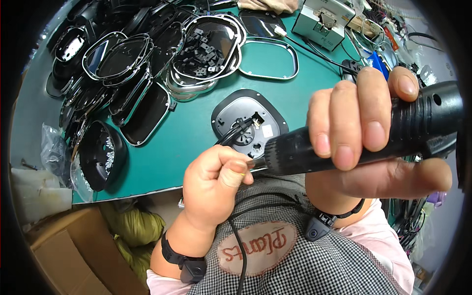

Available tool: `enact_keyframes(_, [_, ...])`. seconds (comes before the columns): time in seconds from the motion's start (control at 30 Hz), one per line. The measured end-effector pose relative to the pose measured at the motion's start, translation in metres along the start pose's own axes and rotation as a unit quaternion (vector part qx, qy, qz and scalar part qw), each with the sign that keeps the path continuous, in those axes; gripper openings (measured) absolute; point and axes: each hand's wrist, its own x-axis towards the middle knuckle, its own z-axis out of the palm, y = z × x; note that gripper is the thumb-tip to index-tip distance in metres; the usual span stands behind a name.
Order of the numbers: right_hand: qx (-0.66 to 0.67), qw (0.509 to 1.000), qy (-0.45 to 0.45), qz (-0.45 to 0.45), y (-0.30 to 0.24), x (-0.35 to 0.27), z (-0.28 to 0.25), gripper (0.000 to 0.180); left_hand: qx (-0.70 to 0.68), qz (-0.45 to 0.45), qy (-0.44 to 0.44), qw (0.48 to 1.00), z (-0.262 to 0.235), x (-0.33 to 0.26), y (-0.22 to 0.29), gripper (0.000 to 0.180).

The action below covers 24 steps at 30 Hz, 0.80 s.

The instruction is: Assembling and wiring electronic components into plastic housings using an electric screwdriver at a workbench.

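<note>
In my right hand (361, 123) is a black electric screwdriver (314, 147), its body lying across the fingers and its metal nose aimed left. The fingers of my left hand (214, 179) are pinched together right at that nose; whatever small thing is between them is hidden. Just beyond both hands, a black rounded-square housing (260, 105) lies on the table with its grey inner side up. Black cables (238, 130) cross its middle, and a small white label sits near its right side.
The green table (162, 164) carries a pile of black frames with shiny rims (118, 59) at left. One frame holds several small black clips (199, 54). A black bowl-like shell (101, 157) contains silvery screws. A metal power box (324, 22) stands at the back right; a cardboard box (69, 250) is below left.
</note>
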Motion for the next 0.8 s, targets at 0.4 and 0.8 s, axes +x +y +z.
enact_keyframes(0.4, [0.015,0.983,0.170,-0.066,-0.008,0.001,-0.023,0.066,0.639,0.329,0.089,0.689,-0.013,0.043,0.008,0.033])
enact_keyframes(0.8, [-0.141,0.910,0.384,-0.068,0.086,0.007,-0.063,0.050,0.608,0.304,-0.010,0.733,-0.021,0.057,-0.010,0.024])
